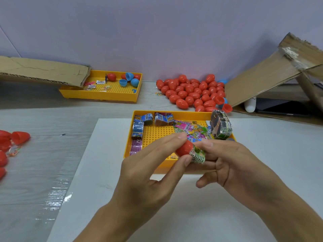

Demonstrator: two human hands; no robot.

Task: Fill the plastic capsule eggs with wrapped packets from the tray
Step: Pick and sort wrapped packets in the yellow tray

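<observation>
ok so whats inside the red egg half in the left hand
A green wrapped packet sticks out of the red egg half, pinched by the right hand; the left hand grips the shell. How deep it goes is hidden.

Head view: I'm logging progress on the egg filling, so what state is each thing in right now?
Red egg half: held by left hand, open end toward the packet.
Packet: gripped by right hand, partly pushed into the half.
Near tray: holds stacked and loose packets.
Egg pile: mostly closed; a few open halves at its right edge.
Far tray: holds open blue halves.
</observation>
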